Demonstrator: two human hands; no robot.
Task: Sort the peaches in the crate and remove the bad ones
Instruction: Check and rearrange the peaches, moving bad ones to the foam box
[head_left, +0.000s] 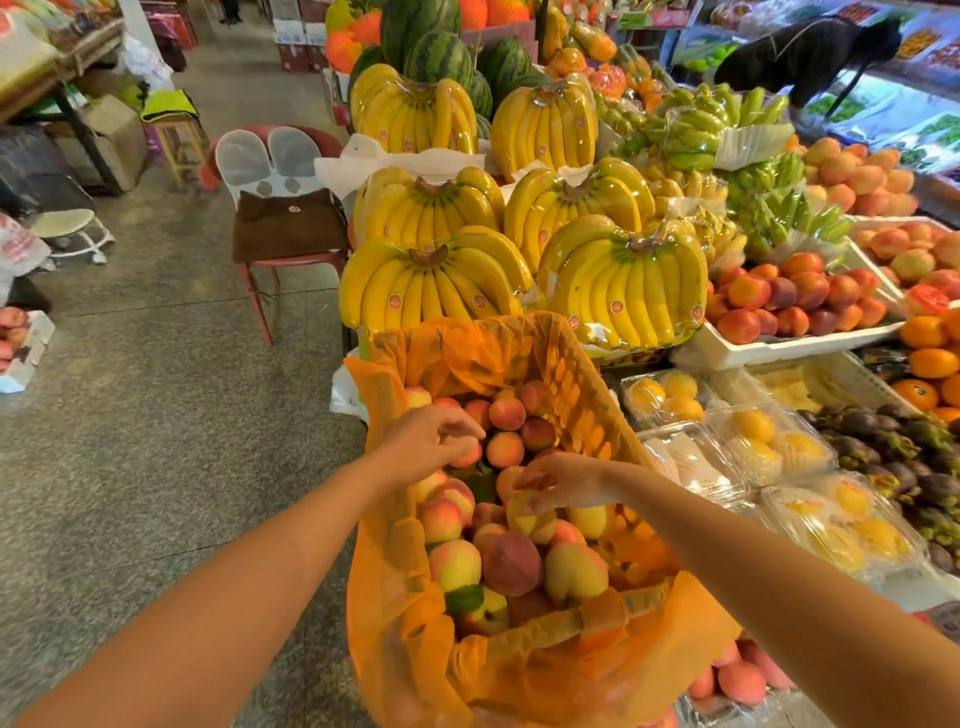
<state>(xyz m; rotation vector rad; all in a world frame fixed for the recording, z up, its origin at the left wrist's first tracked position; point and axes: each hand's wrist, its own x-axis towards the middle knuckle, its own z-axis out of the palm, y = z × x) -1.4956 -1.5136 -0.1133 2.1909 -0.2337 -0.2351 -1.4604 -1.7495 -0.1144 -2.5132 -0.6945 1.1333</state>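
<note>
Sorting seemingly early: left hand (431, 441) is gripping a round pink peach (467, 457); right hand (563, 480) is pinching a yellow-pink peach (527, 517); orange-plastic-lined crate (587, 395) is brimming.

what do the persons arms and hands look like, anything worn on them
Both arms are bare along all that shows, with no sleeves in view. The left hand and right hand wear no gloves, and no watch, bracelet or ring shows on the wrists or the fingers in view.

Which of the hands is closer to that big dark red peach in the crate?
Right. The right hand is just beyond the dark red peach; the left hand is farther off, up-left.
</note>
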